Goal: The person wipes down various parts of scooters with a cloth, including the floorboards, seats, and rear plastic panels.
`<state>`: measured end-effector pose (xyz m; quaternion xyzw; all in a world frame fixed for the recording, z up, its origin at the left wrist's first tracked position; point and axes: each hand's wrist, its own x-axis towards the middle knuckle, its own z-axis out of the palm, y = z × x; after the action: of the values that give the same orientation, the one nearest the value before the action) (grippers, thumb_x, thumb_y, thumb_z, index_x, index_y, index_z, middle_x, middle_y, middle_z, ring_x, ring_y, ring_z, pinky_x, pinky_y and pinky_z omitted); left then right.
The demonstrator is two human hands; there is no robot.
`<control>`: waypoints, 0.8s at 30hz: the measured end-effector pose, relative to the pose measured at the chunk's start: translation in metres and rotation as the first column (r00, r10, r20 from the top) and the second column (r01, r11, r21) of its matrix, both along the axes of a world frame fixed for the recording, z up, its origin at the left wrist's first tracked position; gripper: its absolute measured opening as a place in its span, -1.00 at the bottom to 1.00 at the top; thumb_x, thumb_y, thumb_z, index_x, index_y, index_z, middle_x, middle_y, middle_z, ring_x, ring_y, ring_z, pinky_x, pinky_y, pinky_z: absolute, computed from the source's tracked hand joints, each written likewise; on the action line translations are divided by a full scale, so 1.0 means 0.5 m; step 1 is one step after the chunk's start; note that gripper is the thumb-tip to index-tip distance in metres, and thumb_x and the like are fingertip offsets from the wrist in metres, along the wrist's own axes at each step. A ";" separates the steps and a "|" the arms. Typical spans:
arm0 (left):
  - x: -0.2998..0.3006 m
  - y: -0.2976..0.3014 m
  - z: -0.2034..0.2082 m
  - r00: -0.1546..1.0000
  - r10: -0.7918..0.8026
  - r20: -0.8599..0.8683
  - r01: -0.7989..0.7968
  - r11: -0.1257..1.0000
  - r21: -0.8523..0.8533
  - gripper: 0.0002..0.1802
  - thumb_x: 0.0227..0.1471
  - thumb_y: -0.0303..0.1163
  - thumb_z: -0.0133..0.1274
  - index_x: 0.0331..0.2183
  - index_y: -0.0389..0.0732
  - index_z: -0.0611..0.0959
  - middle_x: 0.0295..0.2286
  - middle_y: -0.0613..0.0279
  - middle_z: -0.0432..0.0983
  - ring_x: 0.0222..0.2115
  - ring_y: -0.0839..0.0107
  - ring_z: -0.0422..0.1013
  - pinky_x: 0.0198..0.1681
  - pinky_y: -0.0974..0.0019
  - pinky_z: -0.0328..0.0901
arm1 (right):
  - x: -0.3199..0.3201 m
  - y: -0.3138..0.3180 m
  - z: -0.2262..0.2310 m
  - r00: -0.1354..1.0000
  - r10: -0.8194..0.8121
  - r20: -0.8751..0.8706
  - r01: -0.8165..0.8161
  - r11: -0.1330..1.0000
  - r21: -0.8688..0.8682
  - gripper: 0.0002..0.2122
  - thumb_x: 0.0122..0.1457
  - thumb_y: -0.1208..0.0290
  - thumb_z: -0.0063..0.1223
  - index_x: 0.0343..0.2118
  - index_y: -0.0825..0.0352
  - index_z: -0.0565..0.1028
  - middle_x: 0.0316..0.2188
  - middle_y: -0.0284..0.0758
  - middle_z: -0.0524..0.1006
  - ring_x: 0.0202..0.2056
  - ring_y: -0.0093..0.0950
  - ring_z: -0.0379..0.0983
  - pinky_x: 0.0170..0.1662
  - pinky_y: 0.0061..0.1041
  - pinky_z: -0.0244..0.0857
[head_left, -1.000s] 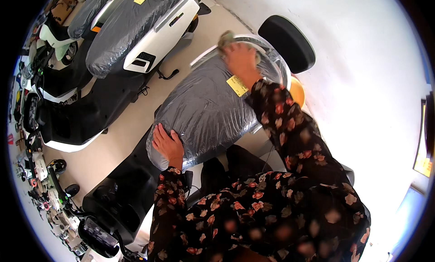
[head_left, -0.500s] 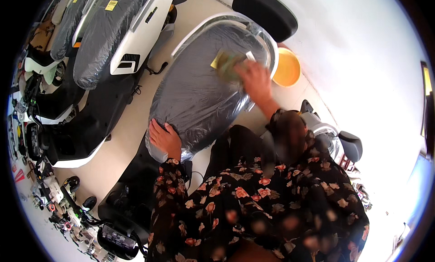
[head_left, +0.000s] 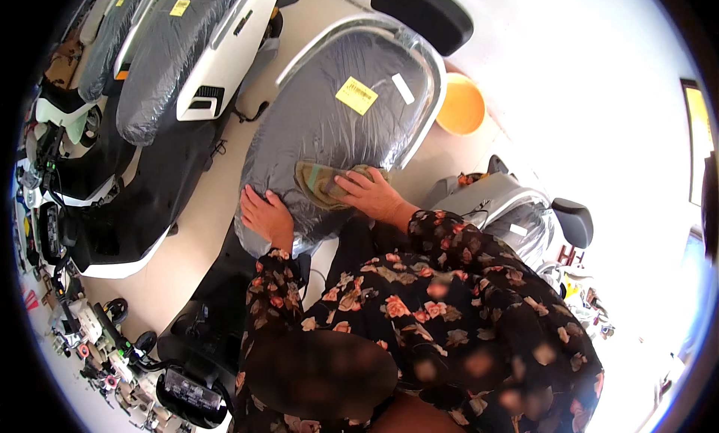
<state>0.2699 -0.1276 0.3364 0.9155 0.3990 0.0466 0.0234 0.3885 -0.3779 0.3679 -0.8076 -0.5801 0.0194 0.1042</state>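
"Right hand [head_left: 374,199]?"
"Fingers outstretched, resting on the olive cloth [head_left: 316,181], which lies on the near part of the plastic-wrapped seat [head_left: 303,130]."
"Left hand [head_left: 269,220]?"
"Fingers spread, laid on the seat's near left end."

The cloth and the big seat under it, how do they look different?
The cloth is olive-brown with a greenish stripe, while the seat is dark grey under shiny clear plastic. The cloth is much smaller than the seat. The right hand lies on the cloth; the left hand rests on the seat's plastic. Both look wrinkled.
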 end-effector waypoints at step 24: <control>0.090 0.049 0.073 0.945 -0.207 0.253 0.281 0.910 -0.306 -0.39 0.12 -0.23 -0.01 0.17 -0.22 0.34 0.20 -0.16 0.11 0.24 -0.12 -0.01 0.24 -0.15 -0.08 | 0.513 -0.022 0.351 0.746 -0.507 0.431 0.535 0.842 0.065 -0.38 0.13 0.16 0.11 0.27 0.00 0.19 0.05 -0.26 0.41 0.07 -0.26 0.31 -0.01 -0.06 0.27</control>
<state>0.3150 -0.1031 0.3731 0.9301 0.2780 0.0728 0.2286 0.6450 -0.3889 0.5433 -0.9237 -0.3388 -0.1716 -0.0512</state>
